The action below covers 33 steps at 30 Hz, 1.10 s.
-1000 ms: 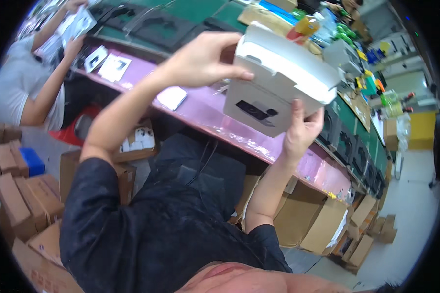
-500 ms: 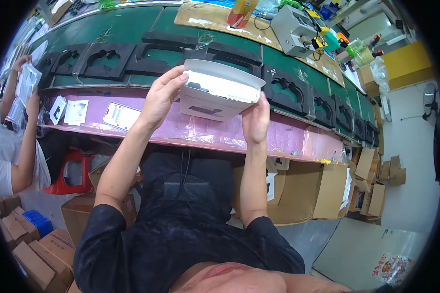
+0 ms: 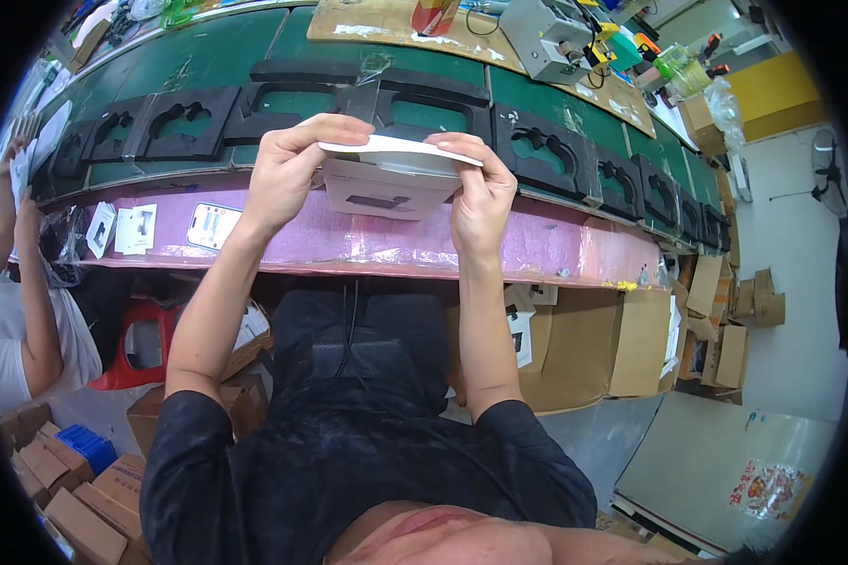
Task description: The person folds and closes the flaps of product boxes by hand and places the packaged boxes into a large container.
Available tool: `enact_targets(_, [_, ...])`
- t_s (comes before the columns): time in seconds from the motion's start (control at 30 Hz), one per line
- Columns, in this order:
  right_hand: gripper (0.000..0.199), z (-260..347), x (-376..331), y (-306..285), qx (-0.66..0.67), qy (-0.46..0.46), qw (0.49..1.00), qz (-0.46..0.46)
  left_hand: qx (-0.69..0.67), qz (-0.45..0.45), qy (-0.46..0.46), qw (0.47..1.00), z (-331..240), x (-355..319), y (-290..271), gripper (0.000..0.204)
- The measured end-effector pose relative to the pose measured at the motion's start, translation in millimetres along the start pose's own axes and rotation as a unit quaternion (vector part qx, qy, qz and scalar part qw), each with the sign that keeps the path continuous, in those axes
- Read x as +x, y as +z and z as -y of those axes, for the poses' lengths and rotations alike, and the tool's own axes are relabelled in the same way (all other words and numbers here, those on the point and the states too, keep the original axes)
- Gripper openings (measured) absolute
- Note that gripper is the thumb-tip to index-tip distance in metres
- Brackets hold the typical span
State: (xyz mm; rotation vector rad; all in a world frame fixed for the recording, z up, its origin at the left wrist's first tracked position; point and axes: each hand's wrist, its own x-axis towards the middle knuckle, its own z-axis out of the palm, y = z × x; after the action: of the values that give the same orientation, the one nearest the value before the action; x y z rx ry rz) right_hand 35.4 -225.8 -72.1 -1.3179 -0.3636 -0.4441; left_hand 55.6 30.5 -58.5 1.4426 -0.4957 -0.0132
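Observation:
A small white carton [image 3: 372, 196] with a dark picture on its front is held between my hands over the pink foam-covered ledge [image 3: 349, 247]. Its lid flap [image 3: 400, 151] lies folded forward across the top. My left hand [image 3: 290, 174] grips the flap's left end, fingers along the upper edge and thumb beneath. At the right end, my right hand [image 3: 481, 188] pinches the flap's corner, its other fingers curled beside the carton. The lid hides the inside of the carton.
Black foam cutouts [image 3: 188, 122] line the green bench behind the ledge. A phone [image 3: 213, 226] and printed cards [image 3: 137, 231] lie to my left. An open cardboard box [image 3: 575, 348] stands below the ledge at right. Another person [image 3: 33, 330] handles papers at far left.
The carton's flap, raised with the opening showing before, is now folded down over it. Both hands have moved onto the flap, the right one up from the carton's side.

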Motion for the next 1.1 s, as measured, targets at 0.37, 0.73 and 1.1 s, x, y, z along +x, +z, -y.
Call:
enact_targets(0.37, [0.032, 7.7, -0.5, -0.6, 0.073, 0.019, 0.997, 0.016, 0.271, 0.031, 0.048, 0.961, -35.5, -1.3, 2.6, 0.038])
enact_targets(0.73, [0.027, 14.3, 5.5, -11.5, -0.186, -0.007, 0.976, 0.118, 0.400, 0.060, 0.108, 0.908, -35.7, 8.9, -20.6, 0.040])
enact_targets(1.1, [0.025, 22.7, 9.3, -12.1, -0.278, -0.056, 0.955, 0.084, 0.421, 0.158, 0.124, 0.885, -47.1, 28.8, -18.1, 0.032])
